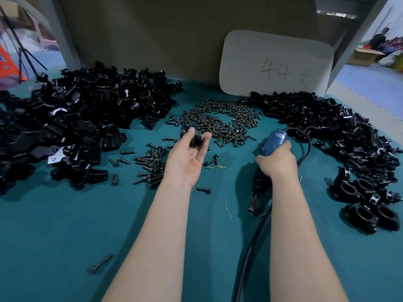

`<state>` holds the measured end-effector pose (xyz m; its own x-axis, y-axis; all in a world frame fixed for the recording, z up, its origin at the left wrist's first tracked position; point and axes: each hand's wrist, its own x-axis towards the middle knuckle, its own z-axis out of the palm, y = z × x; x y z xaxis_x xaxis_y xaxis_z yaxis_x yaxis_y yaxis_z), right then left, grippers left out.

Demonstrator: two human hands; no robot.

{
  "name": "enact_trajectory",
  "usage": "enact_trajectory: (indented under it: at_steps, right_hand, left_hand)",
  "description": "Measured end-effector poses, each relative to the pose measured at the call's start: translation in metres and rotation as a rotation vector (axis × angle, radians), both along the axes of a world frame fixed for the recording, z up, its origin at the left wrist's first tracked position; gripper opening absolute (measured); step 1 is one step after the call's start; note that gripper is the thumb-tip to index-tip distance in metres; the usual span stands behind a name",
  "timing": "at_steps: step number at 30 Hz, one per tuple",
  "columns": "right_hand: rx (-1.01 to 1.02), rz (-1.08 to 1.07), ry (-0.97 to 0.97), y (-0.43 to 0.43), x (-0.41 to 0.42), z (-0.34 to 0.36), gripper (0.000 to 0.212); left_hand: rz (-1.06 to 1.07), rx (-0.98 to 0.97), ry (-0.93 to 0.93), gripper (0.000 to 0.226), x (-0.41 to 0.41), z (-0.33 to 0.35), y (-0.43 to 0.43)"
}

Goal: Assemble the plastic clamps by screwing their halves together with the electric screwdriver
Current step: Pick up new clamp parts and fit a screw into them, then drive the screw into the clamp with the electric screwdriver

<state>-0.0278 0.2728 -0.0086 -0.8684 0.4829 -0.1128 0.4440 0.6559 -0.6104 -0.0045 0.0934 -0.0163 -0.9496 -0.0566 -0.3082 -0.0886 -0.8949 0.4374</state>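
Pinches a clamp piece (196,139) in left hand (189,155) beside the screw pile (220,120); grips electric screwdriver (273,140) in right hand (275,163), bit toward bench (65,236). Best to seat a screw straight before triggering.

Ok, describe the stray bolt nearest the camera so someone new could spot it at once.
Start at the big left pile of black clamp halves on the teal table, then come down toward the near edge. Left of the left forearm, one long bolt lies diagonally, alone on bare cloth, clearly longer than the short screws scattered farther back.
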Motion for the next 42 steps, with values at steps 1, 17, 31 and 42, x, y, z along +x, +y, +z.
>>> enact_trajectory:
  at_steps: [1,17,31,42]
  right_hand:
    - [-0.049,-0.019,0.051,0.002,0.0,-0.001,0.074]
    - [-1.725,-0.299,0.633,-0.005,0.002,0.019,0.036]
    - [-1.743,-0.506,0.833,-0.032,0.003,0.017,0.021]
    - [-1.735,-0.515,0.816,-0.038,0.006,0.015,0.023]
  left_hand:
    - [0.037,-0.072,0.003,0.011,-0.001,-0.001,0.001]
    - [0.357,-1.623,-0.146,0.024,0.001,-0.018,0.0]
    - [0.247,-1.746,-0.13,0.022,0.002,-0.016,0.006]
    - [0.239,-1.729,-0.188,0.016,0.001,-0.015,0.006]
